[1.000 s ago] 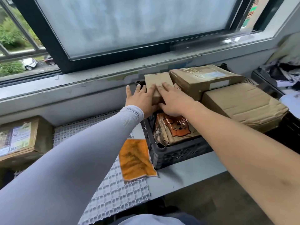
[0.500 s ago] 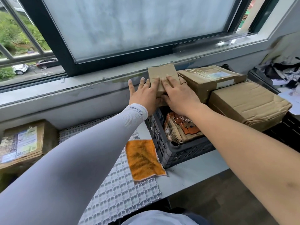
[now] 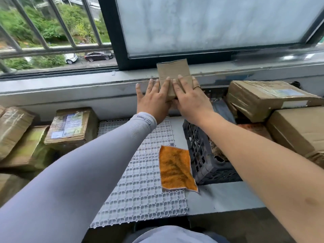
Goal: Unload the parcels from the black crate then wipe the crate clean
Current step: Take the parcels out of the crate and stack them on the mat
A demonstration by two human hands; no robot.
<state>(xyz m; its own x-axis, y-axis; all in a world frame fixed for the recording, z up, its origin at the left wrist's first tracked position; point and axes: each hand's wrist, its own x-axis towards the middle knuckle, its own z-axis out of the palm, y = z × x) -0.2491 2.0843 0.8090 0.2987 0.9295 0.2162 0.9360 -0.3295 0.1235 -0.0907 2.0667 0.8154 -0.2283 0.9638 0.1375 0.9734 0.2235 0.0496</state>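
- We see soft, even daylight coming through the window (image 3: 210,23); its frosted pane glows pale and somewhat washed out.
- We find only faint, diffuse shadows, such as the one beside the black crate (image 3: 201,155) on the grey shelf (image 3: 228,195).
- We notice strong wide-angle distortion: the window bars (image 3: 57,20) lean, and the forearms swell towards the lower corners.
- We see a smeared, blurred patch with small glare spots on the window frame (image 3: 280,57) at upper right.
- The centre looks reasonably sharp to us; the edges are softer.
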